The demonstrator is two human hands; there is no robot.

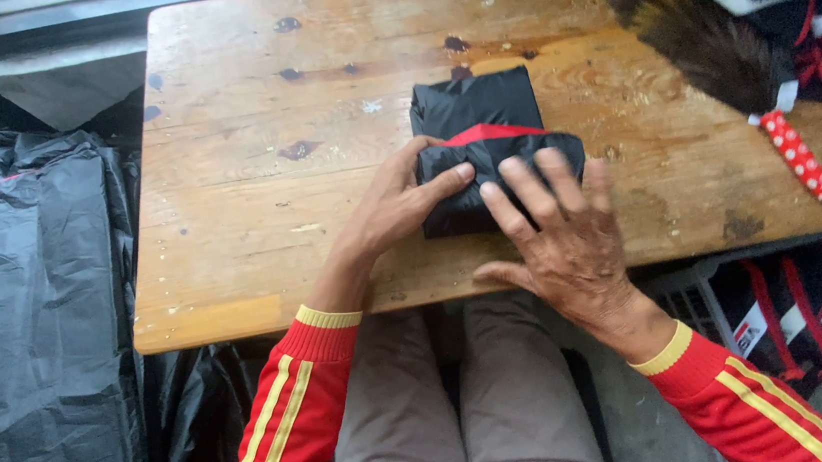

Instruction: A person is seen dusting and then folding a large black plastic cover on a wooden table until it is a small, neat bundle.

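In the head view, a folded black garment with a red stripe (pixel 479 134) lies on the wooden counter (pixel 255 176), near its front edge. The left hand (pixel 398 202) rests flat against the garment's left side, fingers extended onto the fabric, gripping nothing. The right hand (pixel 557 232) presses down on the garment's front right corner with fingers spread wide. Right of the garment, a brown feather duster (pixel 704 42) with a red dotted handle lies across the counter. Left of the counter, black plastic bags (pixel 26 298) are piled.
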